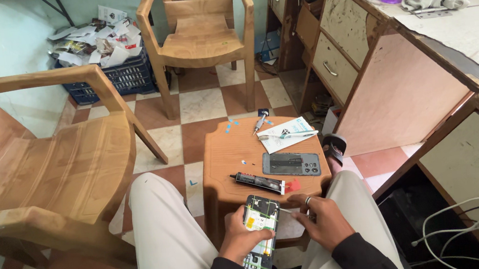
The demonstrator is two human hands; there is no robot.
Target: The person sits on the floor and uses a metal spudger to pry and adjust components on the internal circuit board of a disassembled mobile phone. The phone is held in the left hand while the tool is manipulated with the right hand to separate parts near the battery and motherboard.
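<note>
At near edge of stool [228, 171]: opened phone [261, 228] gripped by left hand [240, 239]; right hand [324, 221] fingers pinch thin tool [286, 210]. Judged light, stiff, fragile; hold by side edges.

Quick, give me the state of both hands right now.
Left hand: closed around the opened phone, holding it over the lap.
Right hand: closed on a thin tool, tip at the phone's edge.
</note>
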